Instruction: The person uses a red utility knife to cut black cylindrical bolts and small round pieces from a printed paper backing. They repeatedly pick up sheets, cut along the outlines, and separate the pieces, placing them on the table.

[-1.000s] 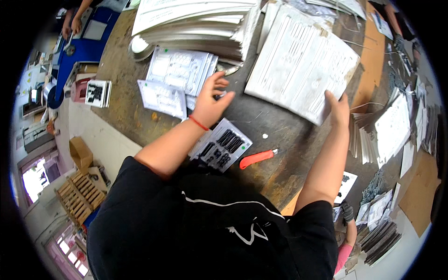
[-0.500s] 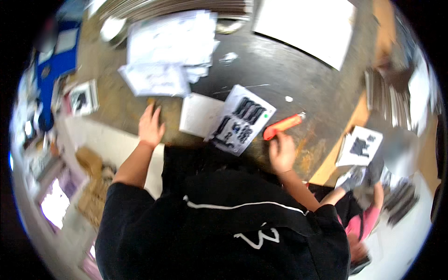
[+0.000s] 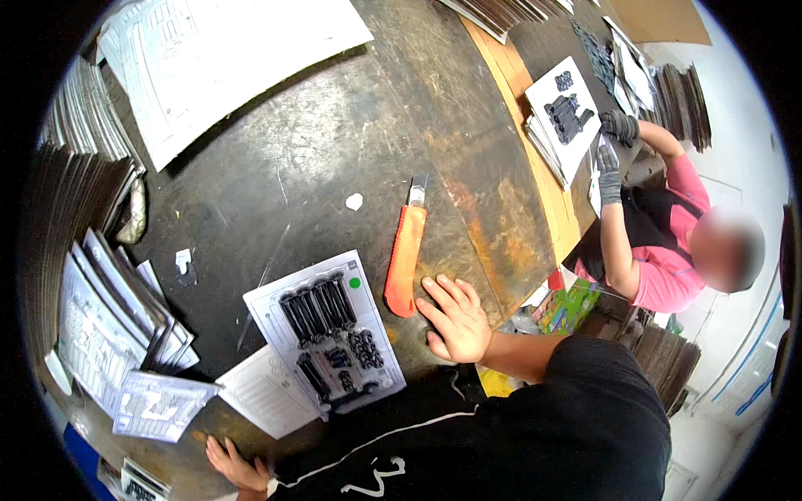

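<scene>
Flat on the worktable, with fingers spread, lies my right hand (image 3: pixel 458 321), holding nothing. An orange utility knife (image 3: pixel 406 259) with its blade out lies just left of its fingertips. My left hand (image 3: pixel 237 464) rests at the table's near edge, fingers stretched out and nothing in them. Between my hands lies a white printed card (image 3: pixel 266 304) with black bolts (image 3: pixel 319 307) and smaller black hardware packed on it, and a green dot near its corner. Partly under it is a second white card (image 3: pixel 263 392), the thing closest to my left hand.
Stacked cards (image 3: pixel 92 334) and a folded printed sheet (image 3: pixel 163 405) are at the left. A large white printed board (image 3: pixel 242 63) lies at the far left. Across the wooden edge strip (image 3: pixel 551 192), a co-worker in pink with grey gloves handles stacked hardware cards (image 3: pixel 564 125).
My view has swung to the right, so the table and cards appear turned and the co-worker shows more fully. My right hand now lies flatter, fingers spread, beside the knife.
</scene>
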A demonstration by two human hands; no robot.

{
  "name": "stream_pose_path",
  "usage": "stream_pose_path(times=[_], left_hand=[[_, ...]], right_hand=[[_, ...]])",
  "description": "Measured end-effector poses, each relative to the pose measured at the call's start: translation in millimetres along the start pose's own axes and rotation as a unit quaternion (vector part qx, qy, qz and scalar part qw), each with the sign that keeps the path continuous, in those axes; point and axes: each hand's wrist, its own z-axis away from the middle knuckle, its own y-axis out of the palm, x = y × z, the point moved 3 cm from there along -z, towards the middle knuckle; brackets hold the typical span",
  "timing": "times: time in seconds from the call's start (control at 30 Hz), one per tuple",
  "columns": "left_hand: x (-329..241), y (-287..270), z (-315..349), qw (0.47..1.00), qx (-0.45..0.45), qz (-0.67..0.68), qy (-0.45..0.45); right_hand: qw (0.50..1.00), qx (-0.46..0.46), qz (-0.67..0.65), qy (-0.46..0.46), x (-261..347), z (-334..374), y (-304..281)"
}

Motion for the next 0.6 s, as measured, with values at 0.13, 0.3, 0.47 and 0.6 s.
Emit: stream_pose_path(times=[0.13, 0.3, 0.47, 0.6], left_hand=[[5.7, 14.9, 21.1, 0.996, -0.052, -0.045, -0.061], [51.9, 69.8, 50.2, 0.989, -0.073, -0.132, -0.006], [-8.0, 1.0, 15.4, 0.998, -0.055, 0.015, -0.009], [-32.3, -28.6, -21.7, 0.996, -0.082, 0.024, -0.019]], right_hand=[[0.999, -0.031, 0.028, -0.025, -0.2, -5.6, 1.2], [0.997, -0.052, 0.034, -0.035, 4.5, 3.1, -0.6], [0.994, -0.055, 0.084, -0.041, 5.0, -0.8, 2.0], [0.985, -0.158, 0.06, -0.021, 8.1, 9.7, -3.5]])
